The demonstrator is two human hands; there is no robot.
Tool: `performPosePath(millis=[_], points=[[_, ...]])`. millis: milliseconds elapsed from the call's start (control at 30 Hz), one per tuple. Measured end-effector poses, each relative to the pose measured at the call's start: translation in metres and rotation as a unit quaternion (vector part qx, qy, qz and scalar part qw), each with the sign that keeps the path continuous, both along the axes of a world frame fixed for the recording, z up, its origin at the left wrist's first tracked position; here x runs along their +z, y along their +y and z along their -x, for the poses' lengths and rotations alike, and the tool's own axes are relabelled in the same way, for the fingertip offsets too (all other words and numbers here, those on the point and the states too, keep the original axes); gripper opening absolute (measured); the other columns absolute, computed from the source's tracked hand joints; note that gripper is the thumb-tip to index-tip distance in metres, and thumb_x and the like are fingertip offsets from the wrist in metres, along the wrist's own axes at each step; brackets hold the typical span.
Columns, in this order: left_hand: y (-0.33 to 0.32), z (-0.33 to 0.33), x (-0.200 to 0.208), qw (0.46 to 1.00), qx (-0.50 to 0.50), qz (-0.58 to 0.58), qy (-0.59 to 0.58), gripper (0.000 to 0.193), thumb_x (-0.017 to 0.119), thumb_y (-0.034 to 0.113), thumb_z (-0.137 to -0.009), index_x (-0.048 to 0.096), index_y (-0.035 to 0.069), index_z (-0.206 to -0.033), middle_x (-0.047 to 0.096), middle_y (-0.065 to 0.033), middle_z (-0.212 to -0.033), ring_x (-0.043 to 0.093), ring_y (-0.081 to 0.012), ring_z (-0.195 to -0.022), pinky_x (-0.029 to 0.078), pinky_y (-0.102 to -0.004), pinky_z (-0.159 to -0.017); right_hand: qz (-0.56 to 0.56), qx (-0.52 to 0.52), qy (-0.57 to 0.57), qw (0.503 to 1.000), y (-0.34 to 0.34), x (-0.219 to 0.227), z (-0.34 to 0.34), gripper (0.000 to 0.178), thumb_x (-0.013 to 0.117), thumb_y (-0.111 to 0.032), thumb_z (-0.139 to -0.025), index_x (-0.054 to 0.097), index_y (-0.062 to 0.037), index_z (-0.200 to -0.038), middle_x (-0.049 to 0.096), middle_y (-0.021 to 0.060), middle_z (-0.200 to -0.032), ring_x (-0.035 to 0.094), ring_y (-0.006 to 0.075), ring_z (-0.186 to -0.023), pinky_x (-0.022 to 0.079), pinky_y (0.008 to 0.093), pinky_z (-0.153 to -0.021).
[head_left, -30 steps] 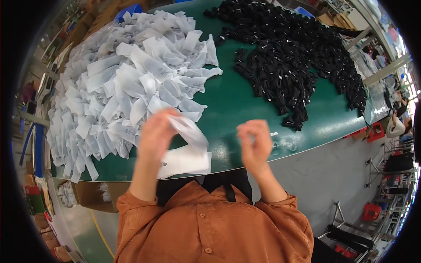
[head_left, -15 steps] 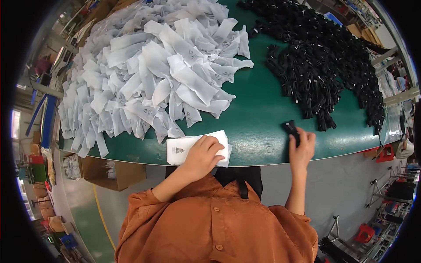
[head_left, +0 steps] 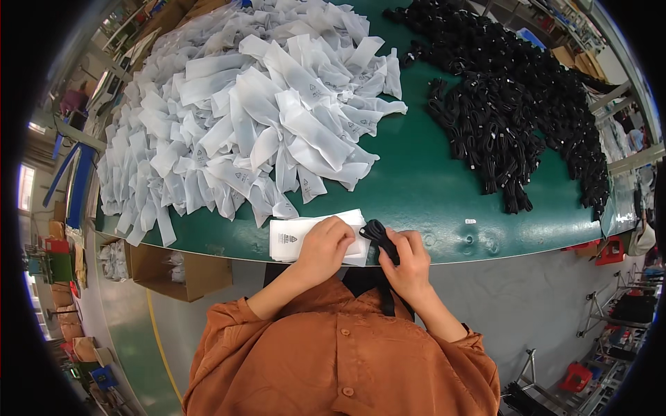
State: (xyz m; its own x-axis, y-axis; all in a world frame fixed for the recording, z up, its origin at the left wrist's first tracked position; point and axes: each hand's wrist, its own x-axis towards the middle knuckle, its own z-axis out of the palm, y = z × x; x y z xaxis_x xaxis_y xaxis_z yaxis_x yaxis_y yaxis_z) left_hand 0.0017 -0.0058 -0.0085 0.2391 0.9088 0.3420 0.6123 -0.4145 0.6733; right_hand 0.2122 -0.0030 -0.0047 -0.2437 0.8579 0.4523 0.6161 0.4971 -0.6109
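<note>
A stack of flat white printed bags point(head_left: 284, 239) lies at the near edge of the green table. My left hand point(head_left: 325, 246) rests over the stack, its fingers curled and pinched together at the top bag's right end; the fingertips are partly hidden. Between the thumb and fingers of my right hand point(head_left: 408, 263) is a coiled black cable point(head_left: 378, 234). One end of that coil points at the right end of the stack, close beside my left fingertips.
Filled whitish bags point(head_left: 298, 125) form a large heap at the left and back of the green table point(head_left: 402, 166). Bundled black cables point(head_left: 496, 132) are piled at the right. A small white label point(head_left: 470, 221) lies near the front edge. Below the left edge stands a cardboard box point(head_left: 201, 277).
My right hand has moved left with the black cable, from the open table to the stack's right end. My left hand's fingers have drawn together over the bags.
</note>
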Motion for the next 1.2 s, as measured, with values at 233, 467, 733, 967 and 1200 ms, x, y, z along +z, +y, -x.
performPosePath(millis=[233, 467, 733, 967, 1200], points=[[0.003, 0.013, 0.009, 0.962, 0.022, 0.209, -0.173, 0.006, 0.065, -0.001, -0.091, 0.059, 0.001, -0.091, 0.058, -0.0045, -0.086, 0.050, -0.0136, -0.071, 0.044, -0.0276, -0.066, -0.026, 0.069, -0.031, 0.997, -0.004, 0.005, -0.002, 0.042, 0.078, 0.002, -0.072, 0.068, -0.0022, -0.113, 0.060, 0.0120, -0.097, 0.065, 0.0269, -0.076, 0.054, 0.0353, -0.061], [0.004, 0.011, 0.020, 0.986, -0.087, 0.071, -0.125, 0.014, 0.067, -0.003, -0.084, 0.057, 0.004, -0.091, 0.058, -0.0082, -0.097, 0.054, -0.0257, -0.088, 0.045, -0.0350, -0.078, 0.121, 0.181, 0.005, 0.976, 0.008, 0.009, -0.010, 0.033, 0.078, -0.001, -0.077, 0.067, -0.0018, -0.109, 0.062, 0.0113, -0.096, 0.065, 0.0236, -0.074, 0.053, 0.0319, -0.062], [0.015, 0.009, 0.039, 0.990, -0.081, 0.035, -0.105, 0.014, 0.066, -0.002, -0.083, 0.058, 0.007, -0.089, 0.060, -0.0083, -0.104, 0.054, -0.0272, -0.097, 0.044, -0.0349, -0.087, 0.097, 0.188, 0.148, 0.966, 0.015, 0.019, 0.008, 0.038, 0.079, 0.003, -0.077, 0.067, -0.0023, -0.113, 0.057, 0.0179, -0.127, 0.064, 0.0161, -0.083, 0.053, 0.0269, -0.069], [0.062, 0.063, 0.071, 0.850, 0.021, 0.230, -0.472, 0.010, 0.060, 0.013, -0.100, 0.062, 0.005, -0.105, 0.059, -0.0029, -0.110, 0.052, -0.0102, -0.090, 0.043, -0.0239, -0.083, -0.137, -0.026, 0.044, 0.989, 0.075, 0.031, -0.030, 0.031, 0.070, 0.002, -0.083, 0.067, -0.0031, -0.113, 0.060, 0.0160, -0.121, 0.065, 0.0263, -0.096, 0.054, 0.0358, -0.081], [0.068, 0.064, 0.082, 0.964, 0.169, -0.114, -0.170, 0.023, 0.067, 0.004, -0.090, 0.064, 0.003, -0.113, 0.064, -0.0087, -0.121, 0.060, -0.0193, -0.103, 0.048, -0.0316, -0.088, -0.039, -0.356, -0.292, 0.887, 0.134, -0.015, -0.150, 0.038, 0.074, -0.020, -0.086, 0.061, -0.0048, -0.118, 0.063, 0.0143, -0.110, 0.058, 0.0354, -0.101, 0.051, 0.0472, -0.083]])
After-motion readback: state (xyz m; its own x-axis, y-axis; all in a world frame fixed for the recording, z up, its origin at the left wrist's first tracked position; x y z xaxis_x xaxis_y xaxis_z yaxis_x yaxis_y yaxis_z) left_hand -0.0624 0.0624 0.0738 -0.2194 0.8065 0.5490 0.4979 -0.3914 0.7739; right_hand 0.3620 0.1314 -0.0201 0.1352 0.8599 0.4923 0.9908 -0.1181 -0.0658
